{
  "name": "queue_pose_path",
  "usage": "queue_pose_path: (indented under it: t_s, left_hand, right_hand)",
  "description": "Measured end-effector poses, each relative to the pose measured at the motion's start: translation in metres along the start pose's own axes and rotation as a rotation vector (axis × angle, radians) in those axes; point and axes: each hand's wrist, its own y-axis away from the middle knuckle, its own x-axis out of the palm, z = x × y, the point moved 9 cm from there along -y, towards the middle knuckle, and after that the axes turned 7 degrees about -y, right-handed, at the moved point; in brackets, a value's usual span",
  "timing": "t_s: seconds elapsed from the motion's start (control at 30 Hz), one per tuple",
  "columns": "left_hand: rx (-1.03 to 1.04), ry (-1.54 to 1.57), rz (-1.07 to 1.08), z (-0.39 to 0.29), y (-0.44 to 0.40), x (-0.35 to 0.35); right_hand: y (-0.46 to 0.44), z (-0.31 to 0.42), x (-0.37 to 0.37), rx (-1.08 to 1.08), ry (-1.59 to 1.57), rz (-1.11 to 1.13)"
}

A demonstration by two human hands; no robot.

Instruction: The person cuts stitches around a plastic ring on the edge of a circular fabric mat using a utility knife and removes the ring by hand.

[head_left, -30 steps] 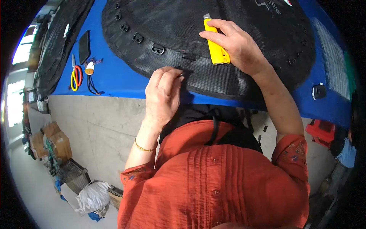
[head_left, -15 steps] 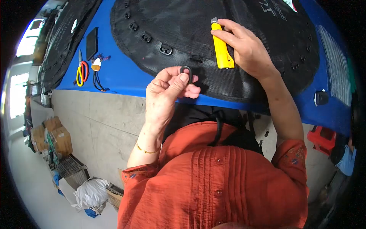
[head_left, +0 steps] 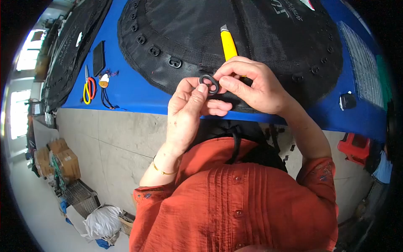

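Between the thumb and fingers of my left hand [head_left: 187,105] is a black figure-eight shaped ring [head_left: 209,84]. My right hand [head_left: 254,84] pinches the right side of the same ring with thumb and forefinger. Behind the right hand lies a yellow utility knife [head_left: 228,44], blade end away from me, its lower part hidden by the fingers. Both hands are over the near edge of a round black mesh mat [head_left: 189,29]. Similar black rings, such as this one [head_left: 174,62], sit along the mat's border.
Scissors with red and yellow handles [head_left: 89,88], a black phone [head_left: 98,58] and a small spool [head_left: 103,81] lie on the blue table [head_left: 130,94] at left. Another black mat [head_left: 69,50] is beyond them. At right are a small black object [head_left: 347,101] and a red stool [head_left: 354,148].
The left hand has lifted and turned, bringing the black ring into view. The right hand has let go of the yellow knife and moved left and down onto the ring.
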Motion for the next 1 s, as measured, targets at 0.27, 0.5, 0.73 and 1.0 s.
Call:
queue_pose_path:
  t_s: [0.27, 0.5, 0.73, 1.0]
  left_hand:
    - [0.018, -0.045, 0.066, 0.003, 0.004, 0.017]
    - [0.094, -0.318, -0.026, 0.001, 0.007, 0.015]
    - [0.250, -0.275, -0.034, -0.007, 0.004, 0.010]
    - [0.296, -0.337, -0.045, -0.003, 0.004, 0.025]
  right_hand:
    - [0.013, -0.021, 0.001, 0.287, -0.250, -0.022]
    - [0.025, -0.021, 0.007, 0.323, -0.359, -0.049]
    - [0.027, 0.023, 0.000, -0.099, 0.075, -0.184]
    - [0.048, 0.031, 0.002, -0.326, 0.356, -0.223]
